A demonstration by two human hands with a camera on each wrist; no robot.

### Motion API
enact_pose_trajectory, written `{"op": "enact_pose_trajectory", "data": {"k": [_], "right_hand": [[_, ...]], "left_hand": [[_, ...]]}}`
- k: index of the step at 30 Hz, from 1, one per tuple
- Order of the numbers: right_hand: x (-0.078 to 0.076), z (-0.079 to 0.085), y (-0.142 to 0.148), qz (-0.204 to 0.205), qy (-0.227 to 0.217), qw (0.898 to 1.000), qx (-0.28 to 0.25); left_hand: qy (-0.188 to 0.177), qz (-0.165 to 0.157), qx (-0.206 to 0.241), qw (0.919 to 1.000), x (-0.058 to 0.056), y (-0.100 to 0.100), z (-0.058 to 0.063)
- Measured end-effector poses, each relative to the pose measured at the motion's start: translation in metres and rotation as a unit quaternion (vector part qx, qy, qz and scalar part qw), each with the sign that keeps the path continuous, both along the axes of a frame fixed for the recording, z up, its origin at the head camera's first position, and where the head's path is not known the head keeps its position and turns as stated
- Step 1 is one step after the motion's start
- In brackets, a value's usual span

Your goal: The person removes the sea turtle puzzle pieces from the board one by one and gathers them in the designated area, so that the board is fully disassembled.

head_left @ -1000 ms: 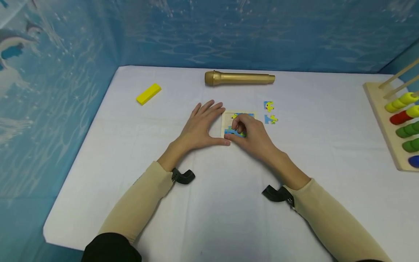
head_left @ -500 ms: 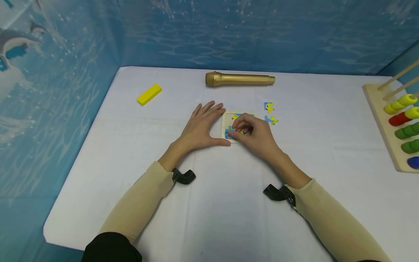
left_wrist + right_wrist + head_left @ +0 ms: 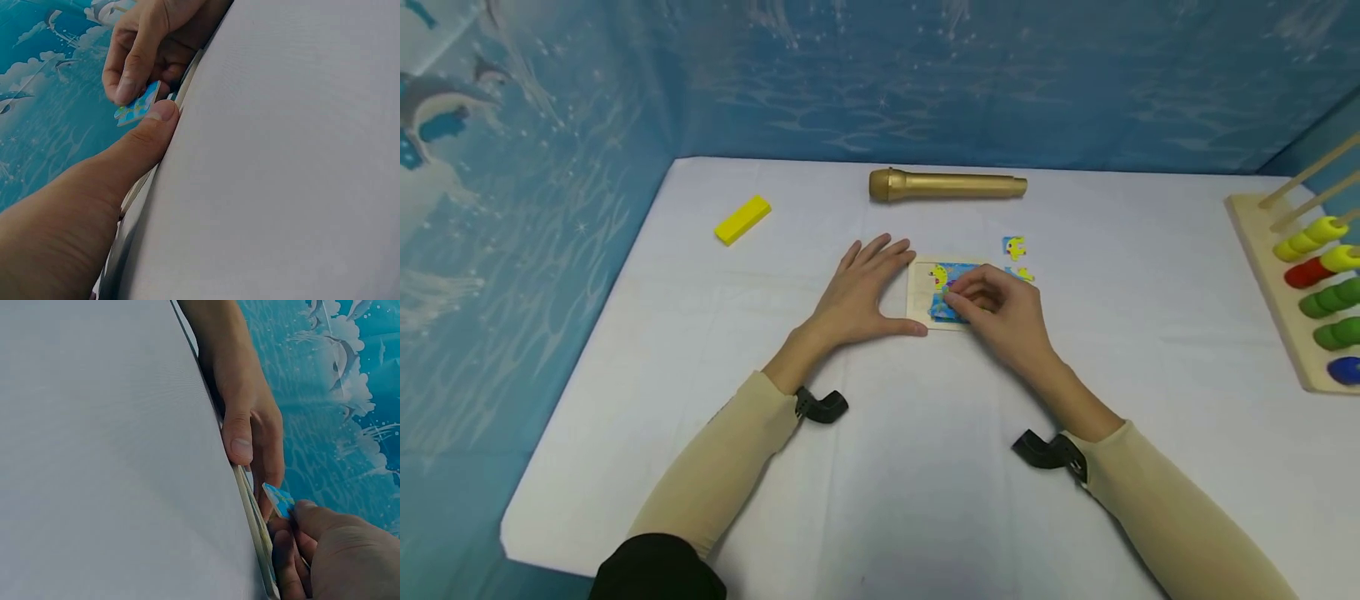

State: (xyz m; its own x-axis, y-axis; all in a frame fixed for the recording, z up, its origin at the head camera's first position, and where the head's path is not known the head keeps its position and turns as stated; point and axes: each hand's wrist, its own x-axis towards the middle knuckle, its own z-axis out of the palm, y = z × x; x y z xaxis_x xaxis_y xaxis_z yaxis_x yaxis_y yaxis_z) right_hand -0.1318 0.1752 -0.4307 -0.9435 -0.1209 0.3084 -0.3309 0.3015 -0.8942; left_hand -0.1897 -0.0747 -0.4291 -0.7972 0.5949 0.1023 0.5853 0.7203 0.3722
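A small wooden puzzle tray (image 3: 919, 293) lies on the white tabletop, with blue and yellow jigsaw pieces (image 3: 953, 272) in its upper part. My left hand (image 3: 868, 293) is spread flat at the tray's left side, thumb along the lower left corner. Thumb and fingers of my right hand (image 3: 1004, 315) pinch a blue jigsaw piece (image 3: 942, 309) over the tray's lower part. Both wrist views show this piece (image 3: 139, 107) held tilted above the tray. The right hand hides the tray's right side.
Two loose jigsaw pieces, an upper one (image 3: 1015, 247) and a partly covered one (image 3: 1024, 273), lie right of the tray. Behind it is a gold toy microphone (image 3: 955, 184). A yellow block (image 3: 742, 220) lies back left; a wooden bead abacus (image 3: 1270, 292) stands at the right edge.
My right hand has moved slightly right, lifting and tilting the blue piece from the tray's lower left area. The left hand stays in place.
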Motion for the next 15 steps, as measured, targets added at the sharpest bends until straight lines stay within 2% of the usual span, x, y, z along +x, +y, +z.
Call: {"op": "enact_pose_trajectory", "data": {"k": [10, 15], "right_hand": [[0.022, 0.002, 0.030, -0.047, 0.007, 0.999, 0.016], [0.029, 0.004, 0.050, -0.083, 0.007, 0.996, 0.026]], "left_hand": [[0.001, 0.005, 0.003, 1.0000, 0.002, 0.001, 0.000], [0.000, 0.005, 0.001, 1.0000, 0.001, 0.003, 0.000]]}}
